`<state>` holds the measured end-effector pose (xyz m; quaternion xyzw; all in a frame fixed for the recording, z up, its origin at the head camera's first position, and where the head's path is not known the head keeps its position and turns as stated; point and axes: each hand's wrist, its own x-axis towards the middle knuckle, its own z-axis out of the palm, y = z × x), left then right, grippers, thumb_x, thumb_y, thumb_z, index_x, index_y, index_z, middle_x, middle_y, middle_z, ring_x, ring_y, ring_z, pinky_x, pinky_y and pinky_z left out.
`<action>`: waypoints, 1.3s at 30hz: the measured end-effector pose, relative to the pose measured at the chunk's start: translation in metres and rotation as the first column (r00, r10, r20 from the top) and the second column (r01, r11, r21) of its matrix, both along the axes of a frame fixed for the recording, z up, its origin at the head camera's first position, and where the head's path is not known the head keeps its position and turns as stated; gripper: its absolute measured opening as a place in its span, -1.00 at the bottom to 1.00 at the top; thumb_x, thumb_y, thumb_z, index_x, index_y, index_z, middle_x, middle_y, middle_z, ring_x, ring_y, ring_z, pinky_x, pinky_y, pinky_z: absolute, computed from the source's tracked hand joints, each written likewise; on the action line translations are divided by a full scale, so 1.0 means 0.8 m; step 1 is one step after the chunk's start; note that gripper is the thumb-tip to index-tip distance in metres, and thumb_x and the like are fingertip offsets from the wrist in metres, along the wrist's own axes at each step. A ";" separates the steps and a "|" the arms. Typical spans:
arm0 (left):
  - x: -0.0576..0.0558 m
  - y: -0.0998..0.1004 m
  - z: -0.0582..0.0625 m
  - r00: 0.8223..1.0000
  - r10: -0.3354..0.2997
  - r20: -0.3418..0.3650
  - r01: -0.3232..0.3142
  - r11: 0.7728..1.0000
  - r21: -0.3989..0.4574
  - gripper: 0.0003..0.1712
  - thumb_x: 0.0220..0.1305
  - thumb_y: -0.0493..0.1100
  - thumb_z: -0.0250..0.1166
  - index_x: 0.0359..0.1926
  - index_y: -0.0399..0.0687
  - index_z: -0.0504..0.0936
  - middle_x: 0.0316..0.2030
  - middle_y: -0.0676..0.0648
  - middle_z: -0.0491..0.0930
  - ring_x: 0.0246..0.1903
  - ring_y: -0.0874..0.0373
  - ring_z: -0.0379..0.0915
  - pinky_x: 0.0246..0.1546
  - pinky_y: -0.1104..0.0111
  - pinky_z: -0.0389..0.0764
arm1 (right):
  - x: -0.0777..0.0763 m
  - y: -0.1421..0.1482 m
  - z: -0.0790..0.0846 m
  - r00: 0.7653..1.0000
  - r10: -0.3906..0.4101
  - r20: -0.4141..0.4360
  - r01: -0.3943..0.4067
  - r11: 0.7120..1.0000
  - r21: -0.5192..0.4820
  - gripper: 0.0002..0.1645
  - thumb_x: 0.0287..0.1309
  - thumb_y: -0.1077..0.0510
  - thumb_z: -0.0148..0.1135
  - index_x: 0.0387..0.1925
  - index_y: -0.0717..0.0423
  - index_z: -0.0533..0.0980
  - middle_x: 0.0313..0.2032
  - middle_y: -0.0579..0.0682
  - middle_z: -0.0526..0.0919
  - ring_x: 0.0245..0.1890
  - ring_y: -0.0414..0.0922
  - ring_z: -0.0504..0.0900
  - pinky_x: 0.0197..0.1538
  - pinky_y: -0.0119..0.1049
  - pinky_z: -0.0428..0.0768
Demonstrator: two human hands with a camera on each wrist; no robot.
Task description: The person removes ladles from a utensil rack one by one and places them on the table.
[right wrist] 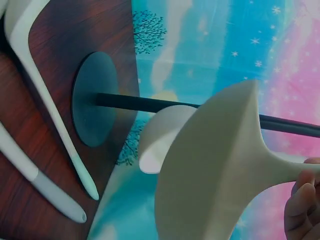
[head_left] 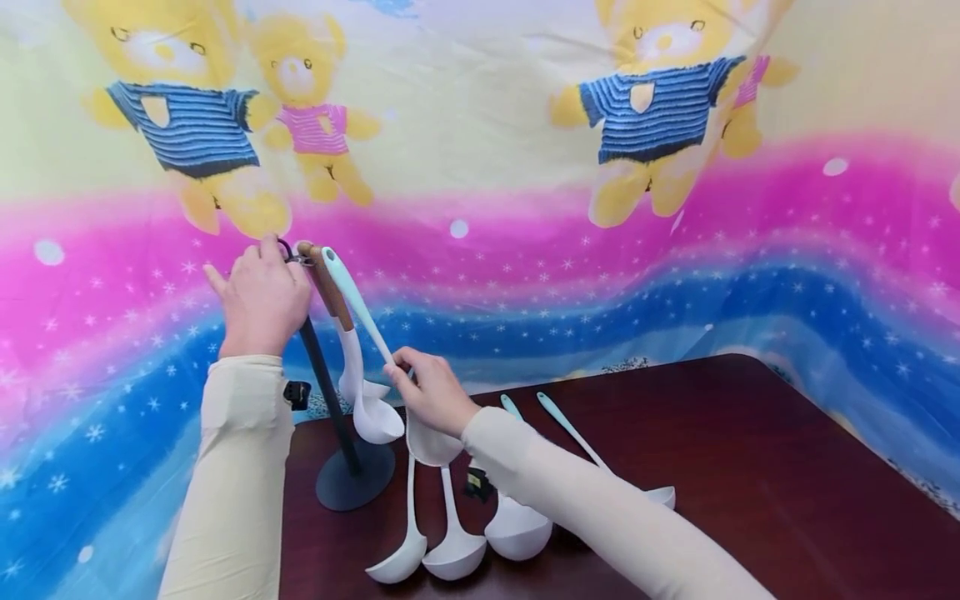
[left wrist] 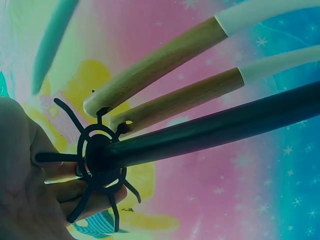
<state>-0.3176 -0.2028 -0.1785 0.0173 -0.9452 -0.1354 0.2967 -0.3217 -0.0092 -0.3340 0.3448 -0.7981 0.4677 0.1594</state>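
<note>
A dark ladle rack (head_left: pixel 326 392) stands at the table's left edge, its round head ringed with hooks. My left hand (head_left: pixel 262 292) holds the hooked head, fingers (left wrist: pixel 95 200) reaching behind the hooks in the left wrist view. Two white ladles with wooden handles, one nearer (head_left: pixel 378 421) and one behind (head_left: pixel 349 362), hang from neighbouring hooks. My right hand (head_left: pixel 435 392) grips a white ladle (right wrist: pixel 210 165) low on its stem. That ladle's mint handle (head_left: pixel 352 292) points up, its end beside the hooks, and its bowl hangs below the hand. Whether the handle touches a hook I cannot tell.
Several more ladles lie on the dark table (head_left: pixel 720 467), among them one at the left (head_left: pixel 397 562), one in the middle (head_left: pixel 455 558) and one partly behind my right forearm (head_left: pixel 517 533). A mint handle (head_left: pixel 558 412) lies farther right. A printed bear cloth (head_left: pixel 465 267) hangs behind.
</note>
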 end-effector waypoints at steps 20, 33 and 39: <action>-0.005 0.004 -0.003 1.000 -0.012 -0.019 0.012 1.000 -0.018 -0.36 0.38 -0.08 -0.18 0.41 -0.22 0.04 0.14 -0.46 0.25 0.17 -0.37 0.17 0.23 -0.34 -0.43 | 0.031 0.209 -0.010 0.979 -0.200 0.035 0.184 0.945 0.270 -0.90 0.30 0.10 0.08 -0.21 -0.06 0.51 -0.60 -0.13 0.47 -0.72 -0.24 0.32 -0.66 -0.37 0.36; -0.001 -0.002 0.002 0.999 0.020 -0.042 -0.022 0.998 -0.058 -0.35 0.34 -0.14 -0.14 0.43 -0.12 0.04 0.01 -0.47 0.33 0.09 -0.41 0.21 0.24 -0.33 -0.42 | 0.031 0.303 -0.024 0.960 -0.271 0.065 0.212 0.861 0.463 -0.90 0.27 0.11 0.11 -0.24 0.00 0.52 -0.57 -0.17 0.53 -0.61 -0.23 0.43 -0.56 -0.34 0.41; 0.000 -0.002 -0.001 0.999 0.013 -0.052 -0.017 0.997 -0.071 -0.39 0.35 -0.15 -0.13 0.42 0.02 0.13 -0.03 -0.46 0.35 0.07 -0.41 0.24 0.22 -0.35 -0.44 | 0.030 0.342 -0.041 0.948 -0.312 0.060 0.245 0.838 0.487 -0.93 0.26 0.12 0.12 -0.25 0.00 0.50 -0.57 -0.20 0.51 -0.60 -0.25 0.43 -0.52 -0.35 0.41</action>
